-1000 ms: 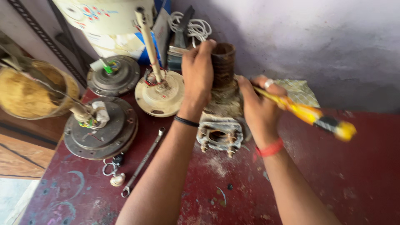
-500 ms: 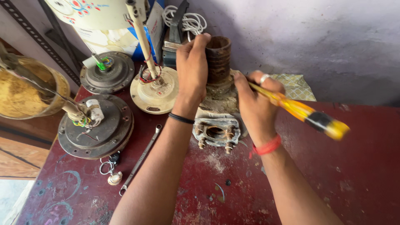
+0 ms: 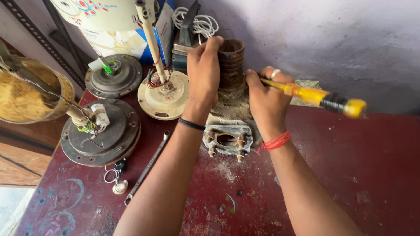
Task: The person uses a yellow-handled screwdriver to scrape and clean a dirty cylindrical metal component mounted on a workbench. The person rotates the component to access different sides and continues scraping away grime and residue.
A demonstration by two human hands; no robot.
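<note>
A rusty, dust-caked pump body [image 3: 227, 135] stands on the dark red table [image 3: 358, 175], with a ribbed brown pipe [image 3: 231, 63] rising from its top. My left hand [image 3: 203, 72] is wrapped around the upper rim of that pipe. My right hand [image 3: 264, 98] presses against the pump's right side and grips a yellow-handled screwdriver [image 3: 321, 98], whose handle sticks out to the right. The screwdriver's tip is hidden behind my hand. A flange with bolts [image 3: 227, 140] faces me at the pump's base.
Left of the pump lie a cream fan motor [image 3: 164, 94] with an upright rod and two dark fan motors [image 3: 100, 133] [image 3: 113, 81]. A long spanner [image 3: 146, 168] and a key ring [image 3: 114, 177] lie beside my left forearm. A grey wall [image 3: 341, 43] stands behind.
The view has shifted a little, so everything sits slightly lower and to the left in frame. Both hands hold the same grips on the pipe and the screwdriver.
</note>
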